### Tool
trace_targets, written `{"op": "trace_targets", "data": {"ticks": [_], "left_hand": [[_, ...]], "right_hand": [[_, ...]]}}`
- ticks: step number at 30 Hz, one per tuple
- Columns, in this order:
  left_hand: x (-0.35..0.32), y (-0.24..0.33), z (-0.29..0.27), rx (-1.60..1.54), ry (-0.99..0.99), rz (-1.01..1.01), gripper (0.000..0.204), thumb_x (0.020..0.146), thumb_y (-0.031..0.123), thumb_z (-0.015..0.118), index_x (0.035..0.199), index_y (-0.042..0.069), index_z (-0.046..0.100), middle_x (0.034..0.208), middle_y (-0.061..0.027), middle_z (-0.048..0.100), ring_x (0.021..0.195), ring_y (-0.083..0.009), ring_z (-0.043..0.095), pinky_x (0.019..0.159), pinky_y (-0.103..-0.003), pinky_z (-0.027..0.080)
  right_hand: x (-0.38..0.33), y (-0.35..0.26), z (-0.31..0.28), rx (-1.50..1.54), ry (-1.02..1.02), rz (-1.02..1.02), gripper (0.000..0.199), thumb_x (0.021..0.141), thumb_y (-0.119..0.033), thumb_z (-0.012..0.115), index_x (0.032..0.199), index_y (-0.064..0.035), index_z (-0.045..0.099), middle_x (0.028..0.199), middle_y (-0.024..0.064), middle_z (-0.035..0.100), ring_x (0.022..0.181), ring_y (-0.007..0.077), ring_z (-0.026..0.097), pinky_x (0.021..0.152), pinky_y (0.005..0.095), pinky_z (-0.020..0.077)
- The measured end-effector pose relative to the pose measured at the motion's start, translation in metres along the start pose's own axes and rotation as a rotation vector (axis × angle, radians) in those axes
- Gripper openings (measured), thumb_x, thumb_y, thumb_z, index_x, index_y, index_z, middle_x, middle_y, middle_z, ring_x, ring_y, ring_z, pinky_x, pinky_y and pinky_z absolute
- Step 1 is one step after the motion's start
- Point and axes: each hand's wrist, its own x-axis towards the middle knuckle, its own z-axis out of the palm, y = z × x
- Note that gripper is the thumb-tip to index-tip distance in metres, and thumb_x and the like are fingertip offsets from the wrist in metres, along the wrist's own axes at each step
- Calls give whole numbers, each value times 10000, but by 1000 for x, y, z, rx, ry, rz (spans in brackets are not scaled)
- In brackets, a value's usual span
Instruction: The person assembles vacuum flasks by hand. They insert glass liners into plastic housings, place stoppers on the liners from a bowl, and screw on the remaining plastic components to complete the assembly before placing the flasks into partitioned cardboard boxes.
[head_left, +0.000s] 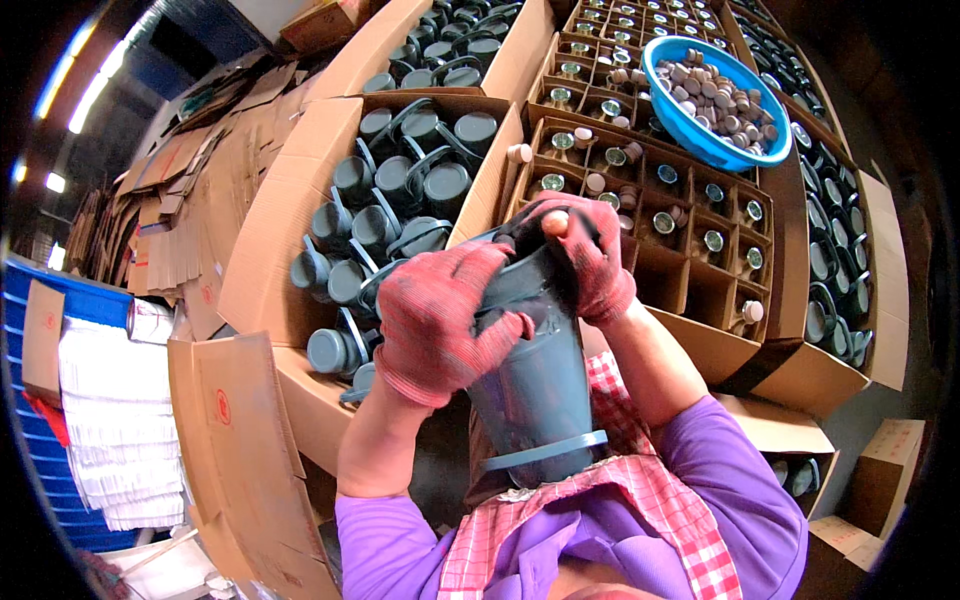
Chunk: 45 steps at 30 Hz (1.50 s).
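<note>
I am looking down at a grey-blue jug (535, 370) being braced against the person's apron (640, 500), its wide base tucked into the lap and its mouth tilting up and away, which keeps it steady while both hands are working at the top end. The left hand (440, 320), in a red knit glove, is wrapping around the upper body of the jug with fingers curled shut on it, seemingly clamping it so it does not turn. The right hand (585, 255), gloved the same way, is closing over the jug's mouth and pinching a small round pale stopper (555, 222) at the fingertips, pressing it toward the opening; I cannot tell whether it is already seated. A grey band is ringing the jug near its base. Just beyond the jug, a divided cardboard carton (690, 240) is holding small glass pieces and more pale stoppers in its cells, set within arm's reach. Further beyond the jug on the same side, a blue plastic basin (705, 145) full of stoppers is sitting on top of the cartons, handy for refilling. To the left of the jug, an open cardboard box (280, 230) is holding many more grey jugs packed upright, handles showing. Flattened cardboard sheets (200, 190) are lying further left of that box.
</note>
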Motion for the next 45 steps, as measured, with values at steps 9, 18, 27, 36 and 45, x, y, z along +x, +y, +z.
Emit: {"op": "trace_targets", "data": {"ticks": [9, 18, 27, 36, 45], "left_hand": [[12, 17, -12, 122, -137, -115, 479, 549, 291, 755, 934, 54, 596, 838, -129, 631, 715, -307, 627, 628, -375, 506], [-2, 13, -1, 233, -84, -147, 454, 592, 321, 721, 940, 64, 585, 828, -135, 613, 687, -303, 613, 607, -381, 491], [7, 19, -2, 146, -45, -109, 485, 661, 434, 718, 902, 32, 596, 875, -138, 640, 766, -291, 634, 683, -356, 496], [-25, -73, -5, -885, -87, -123, 594, 804, 572, 524, 945, 3, 623, 972, -177, 639, 971, -325, 586, 962, -474, 368], [-51, -68, 25, -901, 278, -186, 547, 868, 537, 464, 906, 13, 619, 925, -122, 666, 995, -291, 600, 932, -432, 417]], "right_hand": [[12, 34, 5, 491, -340, 169, 793, 768, -724, 450, 956, 19, 656, 933, 94, 652, 889, 176, 588, 816, 299, 455], [-1, 39, 26, 260, -5, 167, 478, 914, -379, 410, 754, 3, 650, 690, 82, 647, 611, 140, 573, 597, 284, 457], [-6, 75, 47, 1423, -284, 517, 920, 787, -726, 375, 1282, 48, 423, 1189, 180, 559, 1061, 283, 562, 968, 400, 404], [-2, 32, -9, 600, -250, 196, 843, 787, -723, 397, 1146, 19, 574, 1067, 169, 618, 999, 249, 589, 897, 368, 454], [4, -5, -26, -60, -344, -120, 890, 749, -756, 384, 1021, 58, 620, 963, 142, 658, 963, 252, 603, 882, 352, 447]]}}
